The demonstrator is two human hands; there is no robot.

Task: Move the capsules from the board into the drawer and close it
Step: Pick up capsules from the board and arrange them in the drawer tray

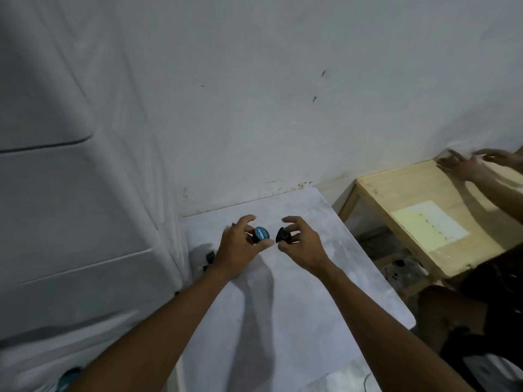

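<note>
Left hand pinches blue-lidded capsule, lid print too blurred to read | right hand pinches black capsule just beside it | both above white board

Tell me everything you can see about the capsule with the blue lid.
The blue-lidded capsule is a small black cup, plastic by its look, with a round teal lid bearing pale lettering too small to read. It is tilted, lid toward the camera, pinched in the left hand over the white board.
</note>
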